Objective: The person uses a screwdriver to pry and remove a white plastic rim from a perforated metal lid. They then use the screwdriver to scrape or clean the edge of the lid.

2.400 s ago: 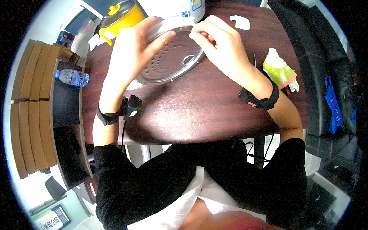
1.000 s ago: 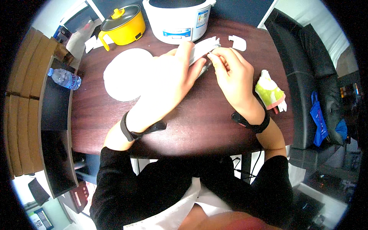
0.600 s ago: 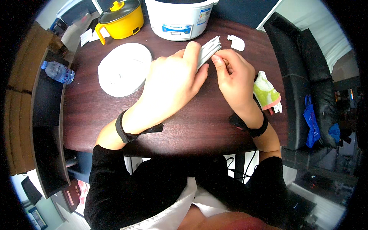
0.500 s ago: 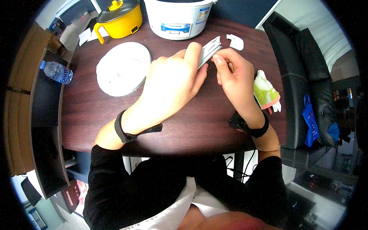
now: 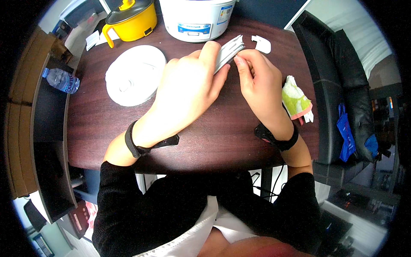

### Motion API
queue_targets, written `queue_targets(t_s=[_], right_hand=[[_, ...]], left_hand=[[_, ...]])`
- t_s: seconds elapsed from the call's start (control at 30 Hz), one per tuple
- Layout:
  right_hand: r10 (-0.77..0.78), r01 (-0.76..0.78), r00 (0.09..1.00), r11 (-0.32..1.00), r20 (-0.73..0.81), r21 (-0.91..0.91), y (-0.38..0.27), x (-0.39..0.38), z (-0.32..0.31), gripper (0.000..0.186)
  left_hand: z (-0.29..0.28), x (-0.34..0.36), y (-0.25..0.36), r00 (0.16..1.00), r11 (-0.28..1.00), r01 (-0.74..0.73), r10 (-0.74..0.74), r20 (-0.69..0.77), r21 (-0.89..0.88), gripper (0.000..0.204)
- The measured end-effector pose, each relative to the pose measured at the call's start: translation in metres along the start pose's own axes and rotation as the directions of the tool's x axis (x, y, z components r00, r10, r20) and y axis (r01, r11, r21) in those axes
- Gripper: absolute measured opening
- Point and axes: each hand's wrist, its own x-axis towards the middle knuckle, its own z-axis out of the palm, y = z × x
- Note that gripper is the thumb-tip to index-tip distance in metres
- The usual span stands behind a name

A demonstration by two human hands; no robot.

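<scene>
My left hand is wrapped round a white and silver piece, turned edge-on, with much of it hidden behind that hand. At the piece's right side my right hand pinches its edge between thumb and curled fingers. Left of my hands a round white lid lies on the dark wood table. Beyond them stands a white appliance like a rice cooker, with a blue-trimmed front. Just right of my right hand lies a crumpled green and white cloth.
A yellow pot with a dark lid stands at the back left, near white papers. A small white piece lies at the back right. Left are a water bottle and cardboard boxes; right is a black sofa.
The perforated metal disc seen face-on earlier is now turned edge-on in my hands. My left hand has turned over it, uncovering the round lid. In the last second both hands moved slightly up.
</scene>
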Motion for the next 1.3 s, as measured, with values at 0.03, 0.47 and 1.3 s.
queue_targets(t_s=[0.03, 0.47, 1.3], right_hand=[[-0.002, 0.002, 1.000, 1.000, -0.009, 0.010, 0.000, 0.000, 0.001, 0.009], [0.270, -0.273, 0.961, 0.905, 0.056, 0.325, 0.002, -0.005, 0.006, 0.011], [0.261, -0.252, 0.965, 0.903, 0.022, 0.349, 0.017, -0.008, -0.008, 0.007]], left_hand=[[0.000, 0.000, 0.000, 1.000, 1.000, -0.001, 0.001, -0.001, 0.000, 0.025], [0.001, -0.001, 0.004, 1.000, 0.999, 0.002, -0.002, -0.002, -0.035, 0.024], [-0.004, 0.003, 0.002, 0.961, 0.860, 0.273, -0.219, 0.170, -0.432, 0.022]])
